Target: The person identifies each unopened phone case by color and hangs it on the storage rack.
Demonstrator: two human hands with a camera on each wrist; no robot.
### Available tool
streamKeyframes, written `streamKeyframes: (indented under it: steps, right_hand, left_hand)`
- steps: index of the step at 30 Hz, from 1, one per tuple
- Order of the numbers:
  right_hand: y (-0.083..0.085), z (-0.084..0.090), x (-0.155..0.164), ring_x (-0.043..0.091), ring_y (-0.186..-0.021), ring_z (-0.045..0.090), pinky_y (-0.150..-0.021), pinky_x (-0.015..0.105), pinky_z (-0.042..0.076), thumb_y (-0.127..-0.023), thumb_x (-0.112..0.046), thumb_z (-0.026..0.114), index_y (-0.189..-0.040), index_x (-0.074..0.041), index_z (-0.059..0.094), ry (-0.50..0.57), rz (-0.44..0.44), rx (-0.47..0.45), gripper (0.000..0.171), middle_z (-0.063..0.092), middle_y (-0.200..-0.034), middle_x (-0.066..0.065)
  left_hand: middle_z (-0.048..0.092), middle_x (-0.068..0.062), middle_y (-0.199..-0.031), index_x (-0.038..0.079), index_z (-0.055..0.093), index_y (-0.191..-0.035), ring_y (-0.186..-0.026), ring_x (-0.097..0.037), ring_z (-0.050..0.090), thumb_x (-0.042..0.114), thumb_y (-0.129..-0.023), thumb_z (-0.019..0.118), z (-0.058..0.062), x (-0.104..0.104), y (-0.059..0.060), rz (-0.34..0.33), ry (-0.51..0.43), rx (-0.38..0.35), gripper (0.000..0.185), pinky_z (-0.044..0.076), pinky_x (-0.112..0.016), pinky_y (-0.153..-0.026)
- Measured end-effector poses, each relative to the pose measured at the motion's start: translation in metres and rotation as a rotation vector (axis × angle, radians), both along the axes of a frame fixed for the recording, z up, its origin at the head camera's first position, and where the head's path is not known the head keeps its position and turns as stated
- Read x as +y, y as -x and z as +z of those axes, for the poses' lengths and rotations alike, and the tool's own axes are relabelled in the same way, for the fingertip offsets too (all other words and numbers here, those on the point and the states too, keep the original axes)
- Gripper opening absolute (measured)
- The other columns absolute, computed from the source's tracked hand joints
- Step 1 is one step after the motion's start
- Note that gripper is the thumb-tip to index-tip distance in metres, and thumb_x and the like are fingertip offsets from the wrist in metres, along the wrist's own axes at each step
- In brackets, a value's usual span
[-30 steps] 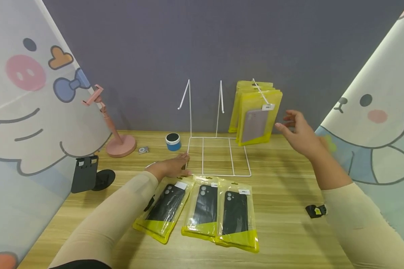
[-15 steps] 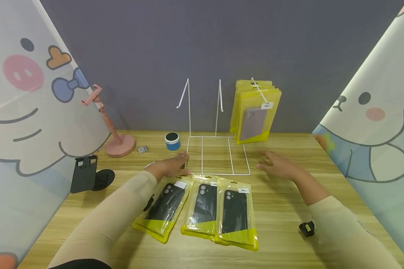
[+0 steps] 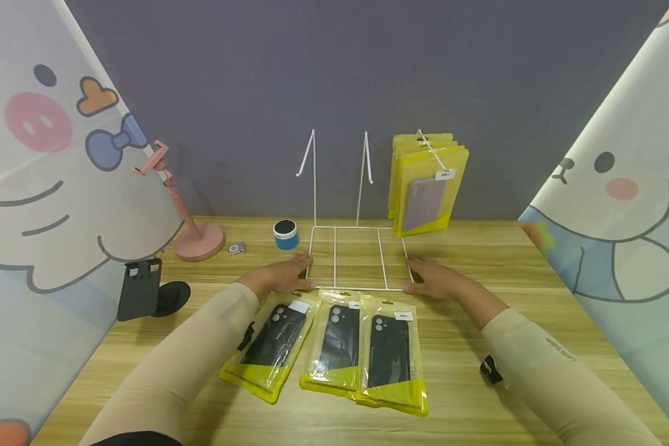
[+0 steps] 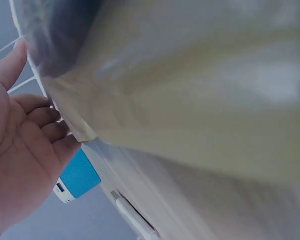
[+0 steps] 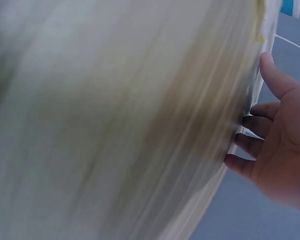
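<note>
A white wire display rack (image 3: 358, 227) stands on the table with upright prongs at its back. My left hand (image 3: 283, 275) touches the left side of its base, thumb near the front corner. At the base's right side, my right hand (image 3: 437, 279) rests its fingertips, thumb at the front right corner. Several yellow-edged bags with phone cases (image 3: 424, 204) hang on the rack's right prong. In front of the rack lie three more packets: a left bagged black phone case (image 3: 275, 337), a middle one (image 3: 339, 341) and a right one (image 3: 389, 353). Neither hand holds a packet.
Left of the rack stand a small blue speaker (image 3: 285, 234), a clip-like silver gadget (image 3: 236, 248), a pink phone stand (image 3: 199, 243) and a black phone stand (image 3: 139, 290). A grey panel (image 3: 228, 93) closes off the back; cartoon-printed curtains (image 3: 602, 248) hang at both sides.
My right hand has come down and leftward from beside the hanging bags to the rack's right base edge. The hanging bags have shifted slightly. My left hand stays in place.
</note>
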State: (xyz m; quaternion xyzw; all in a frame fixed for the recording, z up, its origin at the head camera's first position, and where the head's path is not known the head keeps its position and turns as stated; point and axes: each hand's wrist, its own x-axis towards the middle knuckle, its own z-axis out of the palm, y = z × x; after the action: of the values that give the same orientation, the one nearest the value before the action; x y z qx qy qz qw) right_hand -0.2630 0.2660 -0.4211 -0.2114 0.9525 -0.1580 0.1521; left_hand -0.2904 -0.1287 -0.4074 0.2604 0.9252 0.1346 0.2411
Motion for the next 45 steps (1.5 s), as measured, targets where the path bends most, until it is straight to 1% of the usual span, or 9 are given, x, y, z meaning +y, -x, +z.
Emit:
streamKeyframes:
  steps: [5, 8, 12, 16, 22, 32, 35, 39, 45]
  right_hand:
    - [0.0, 0.0, -0.002, 0.05, -0.145, 0.015, -0.111, 0.067, 0.024, -0.095, -0.059, 0.052, -0.156, -0.003, 0.022, -0.072, 0.009, 0.012, 0.088, 0.018, -0.16, 0.027]
    - [0.0, 0.001, -0.002, 0.05, -0.145, 0.016, -0.111, 0.066, 0.025, -0.095, -0.058, 0.052, -0.156, -0.003, 0.022, -0.088, 0.009, 0.011, 0.087, 0.018, -0.16, 0.026]
    - [0.0, 0.001, -0.004, 0.051, -0.145, 0.015, -0.112, 0.066, 0.024, -0.096, -0.057, 0.052, -0.156, 0.0, 0.02, -0.081, 0.017, 0.001, 0.088, 0.017, -0.16, 0.027]
    - [0.001, 0.002, -0.007, 0.051, -0.145, 0.012, -0.112, 0.066, 0.023, -0.096, -0.058, 0.051, -0.155, 0.002, 0.018, -0.073, 0.035, -0.006, 0.09, 0.014, -0.16, 0.028]
    - [0.005, 0.004, -0.01, 0.048, -0.148, 0.008, -0.116, 0.063, 0.019, -0.097, -0.056, 0.05, -0.155, 0.004, 0.015, -0.096, 0.046, -0.021, 0.09, 0.011, -0.161, 0.026]
    - [0.008, 0.006, -0.012, 0.048, -0.148, 0.008, -0.117, 0.06, 0.017, -0.099, -0.05, 0.052, -0.154, 0.006, 0.016, -0.116, 0.058, -0.009, 0.087, 0.012, -0.16, 0.028]
    - [0.007, 0.005, -0.012, 0.048, -0.147, 0.008, -0.117, 0.061, 0.017, -0.099, -0.05, 0.052, -0.154, 0.006, 0.016, -0.111, 0.06, -0.01, 0.087, 0.012, -0.16, 0.028]
    - [0.007, 0.003, -0.012, 0.048, -0.148, 0.007, -0.117, 0.061, 0.017, -0.099, -0.051, 0.051, -0.154, 0.006, 0.015, -0.115, 0.058, -0.02, 0.087, 0.01, -0.16, 0.028]
    - [0.005, 0.006, -0.01, 0.05, -0.146, 0.006, -0.117, 0.061, 0.017, -0.102, -0.044, 0.047, -0.153, 0.009, 0.014, -0.159, 0.1, -0.021, 0.081, 0.009, -0.159, 0.031]
  left_hand:
    - [0.019, -0.016, -0.163, 0.005, 0.022, -0.156, -0.15, -0.033, 0.02, 0.044, -0.102, 0.05, 0.013, 0.012, -0.006, -0.013, -0.037, 0.124, 0.073, 0.022, -0.048, -0.12]
    - [0.045, -0.014, -0.151, 0.005, 0.042, -0.149, -0.138, -0.032, 0.044, 0.04, -0.101, 0.053, 0.022, 0.036, -0.016, -0.072, -0.088, 0.226, 0.06, 0.035, -0.046, -0.113]
    - [0.064, -0.005, -0.129, 0.011, 0.06, -0.135, -0.114, -0.022, 0.062, 0.037, -0.097, 0.062, 0.03, 0.075, -0.035, -0.178, -0.127, 0.27, 0.046, 0.05, -0.039, -0.096]
    - [0.065, 0.0, -0.123, 0.016, 0.065, -0.127, -0.109, -0.017, 0.064, 0.039, -0.095, 0.065, 0.029, 0.103, -0.051, -0.249, -0.056, 0.321, 0.04, 0.052, -0.034, -0.092]
    - [0.066, 0.002, -0.117, 0.016, 0.07, -0.115, -0.105, -0.015, 0.063, 0.037, -0.092, 0.069, 0.019, 0.119, -0.058, -0.275, 0.091, 0.372, 0.031, 0.052, -0.031, -0.089]
    - [0.065, 0.002, -0.114, 0.016, 0.07, -0.111, -0.103, -0.015, 0.063, 0.017, -0.093, 0.068, 0.017, 0.122, -0.06, -0.226, 0.049, 0.377, 0.018, 0.053, -0.029, -0.083]
    - [0.063, 0.004, -0.099, 0.017, 0.069, -0.097, -0.088, -0.012, 0.059, 0.015, -0.096, 0.063, 0.018, 0.121, -0.061, -0.233, -0.004, 0.391, 0.007, 0.048, -0.025, -0.072]
    - [0.057, 0.007, -0.086, 0.02, 0.06, -0.086, -0.072, -0.009, 0.049, 0.016, -0.099, 0.055, 0.024, 0.115, -0.065, -0.219, -0.145, 0.366, 0.014, 0.042, -0.026, -0.066]
    - [0.058, 0.008, -0.089, 0.024, 0.055, -0.099, -0.072, -0.009, 0.052, 0.026, -0.104, 0.049, 0.045, 0.1, -0.082, -0.141, -0.501, 0.134, 0.009, 0.046, -0.028, -0.067]
